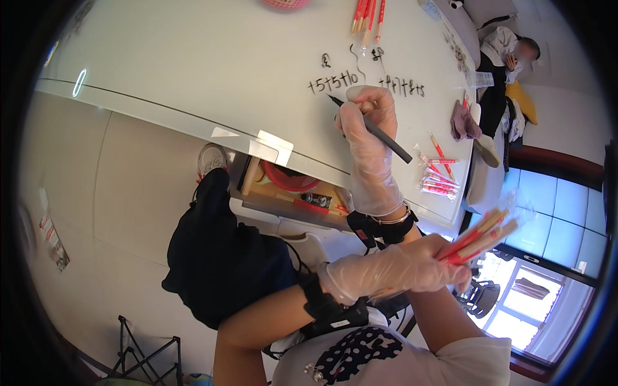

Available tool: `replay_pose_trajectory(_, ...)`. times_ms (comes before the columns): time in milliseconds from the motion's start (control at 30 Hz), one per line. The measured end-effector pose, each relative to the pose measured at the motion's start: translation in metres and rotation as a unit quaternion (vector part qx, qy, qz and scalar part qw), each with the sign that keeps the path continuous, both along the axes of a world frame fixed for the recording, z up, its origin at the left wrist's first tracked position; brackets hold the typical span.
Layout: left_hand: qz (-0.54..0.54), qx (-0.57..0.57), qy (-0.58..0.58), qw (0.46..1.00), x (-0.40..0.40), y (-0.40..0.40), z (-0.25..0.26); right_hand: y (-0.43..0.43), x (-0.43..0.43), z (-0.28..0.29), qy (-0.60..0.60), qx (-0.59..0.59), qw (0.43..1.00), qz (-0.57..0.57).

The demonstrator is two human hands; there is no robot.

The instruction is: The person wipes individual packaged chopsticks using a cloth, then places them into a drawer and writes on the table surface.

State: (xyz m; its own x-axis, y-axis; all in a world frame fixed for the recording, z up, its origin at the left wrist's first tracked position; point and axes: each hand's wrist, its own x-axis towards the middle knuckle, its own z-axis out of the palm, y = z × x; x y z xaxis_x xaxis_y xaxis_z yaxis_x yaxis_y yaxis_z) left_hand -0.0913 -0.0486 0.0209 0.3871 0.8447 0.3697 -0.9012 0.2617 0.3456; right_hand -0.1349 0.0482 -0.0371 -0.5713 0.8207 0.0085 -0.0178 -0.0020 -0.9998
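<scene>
My right hand, in a clear disposable glove, grips a dark marker pen. The pen's black tip points at handwritten figures on the white tabletop. Lower right, my left hand, gloved too, is closed around a bundle of wooden chopsticks with red wrapping and clear plastic sleeves. The bundle is held up in front of my right forearm, and its far ends look blurred. More red-wrapped chopsticks lie at the table's far side. Another pile of wrapped chopsticks rests near the right edge.
Below the table edge, an open drawer holds a red bowl and more chopsticks. At right are a plastic cup, a mauve cloth and a person seated on a sofa. A folding frame stands lower left.
</scene>
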Motion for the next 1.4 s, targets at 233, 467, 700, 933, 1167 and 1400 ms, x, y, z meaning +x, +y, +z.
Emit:
replay_pose_trajectory(233,0.037,-0.017,-0.044,0.998,-0.001,0.012,-0.001,-0.006,-0.002,-0.005,-0.009,0.07,0.997,-0.035)
replay_pose_trajectory(467,-0.012,-0.021,-0.044,0.999,-0.002,0.02,-0.005,-0.003,-0.002,-0.007,-0.049,0.105,0.993,0.013)
replay_pose_trajectory(700,-0.028,-0.023,-0.045,0.998,-0.002,0.019,-0.006,-0.004,-0.001,-0.009,-0.101,0.12,0.987,0.038)
replay_pose_trajectory(933,-0.016,-0.035,-0.032,0.999,-0.001,0.018,-0.008,-0.005,-0.002,-0.005,-0.076,0.1,0.992,-0.023)
replay_pose_trajectory(1167,-0.008,-0.045,-0.025,0.999,-0.005,0.015,-0.011,-0.005,-0.003,-0.007,-0.091,0.089,0.992,0.015)
replay_pose_trajectory(1400,-0.018,-0.042,-0.036,0.998,-0.003,0.015,-0.011,-0.003,0.004,-0.005,-0.096,0.118,0.988,0.034)
